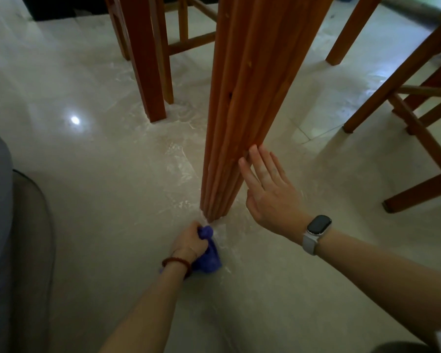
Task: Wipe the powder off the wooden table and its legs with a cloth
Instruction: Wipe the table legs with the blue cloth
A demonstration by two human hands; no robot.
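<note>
Down by the foot of the fluted reddish wooden table leg (239, 118), left hand (191, 239) has its grip bunched around the crumpled purple cloth (209, 258) against the powdery floor, while right hand (267, 189) rests flat-fingered on the leg, probably for balance.

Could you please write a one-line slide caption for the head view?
Left hand grips purple cloth at the table leg foot; right hand rests open against it.
</note>
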